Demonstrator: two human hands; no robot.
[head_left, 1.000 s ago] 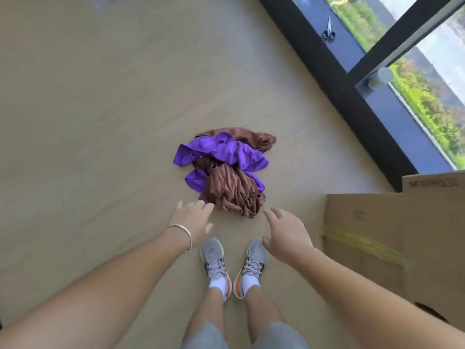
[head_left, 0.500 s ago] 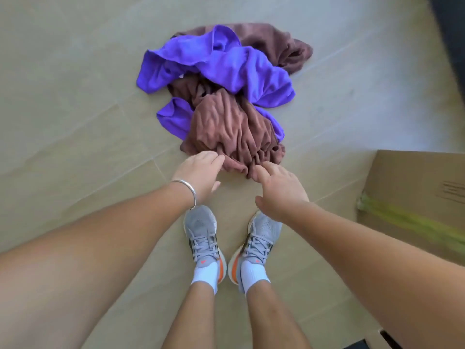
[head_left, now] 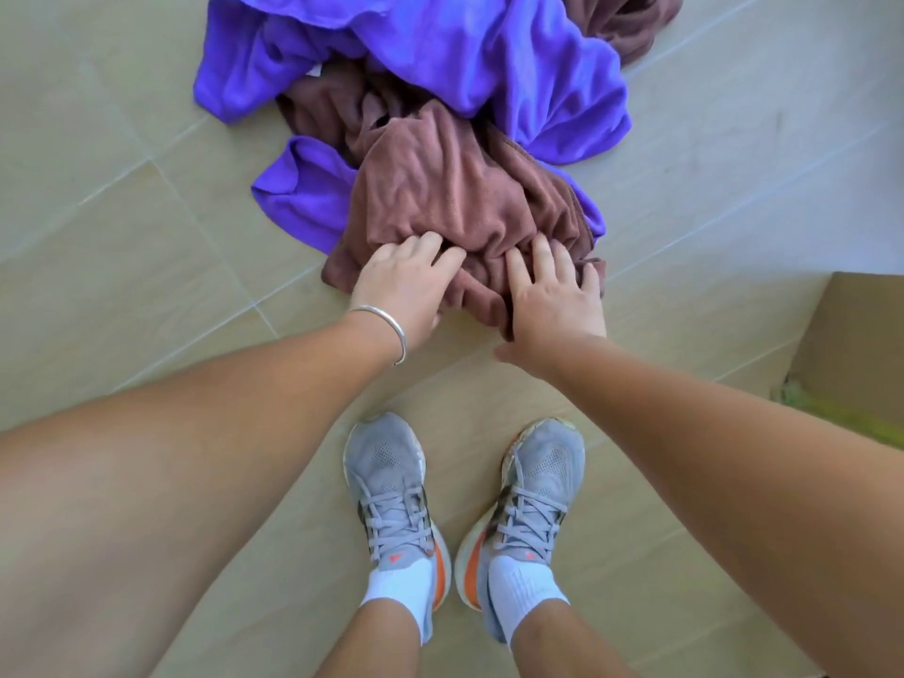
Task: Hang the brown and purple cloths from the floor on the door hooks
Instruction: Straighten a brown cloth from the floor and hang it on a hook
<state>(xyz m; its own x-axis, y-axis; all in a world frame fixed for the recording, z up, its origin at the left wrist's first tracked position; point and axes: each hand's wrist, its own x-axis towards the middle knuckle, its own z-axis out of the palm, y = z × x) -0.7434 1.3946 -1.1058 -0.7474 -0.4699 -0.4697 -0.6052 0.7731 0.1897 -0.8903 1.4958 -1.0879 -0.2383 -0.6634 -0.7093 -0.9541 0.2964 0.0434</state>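
Observation:
A crumpled brown cloth [head_left: 440,188] lies on the floor, tangled with a purple cloth [head_left: 489,56] that runs over and under it. Both my hands rest on the brown cloth's near edge. My left hand [head_left: 401,286], with a silver bangle on the wrist, has its fingers curled into the folds. My right hand [head_left: 553,300] lies flat on the cloth with fingers spread and the thumb down by the cloth's edge. The door hooks are out of sight.
Beige floor tiles [head_left: 122,237] surround the pile. My grey shoes [head_left: 386,491] stand just in front of the cloths. A cardboard box [head_left: 851,345] with green tape sits on the floor at the right.
I have bent lower, so the pile looks bigger. Both hands went forward from the cloth's edge onto the brown cloth, and the left fingers now dig into its folds.

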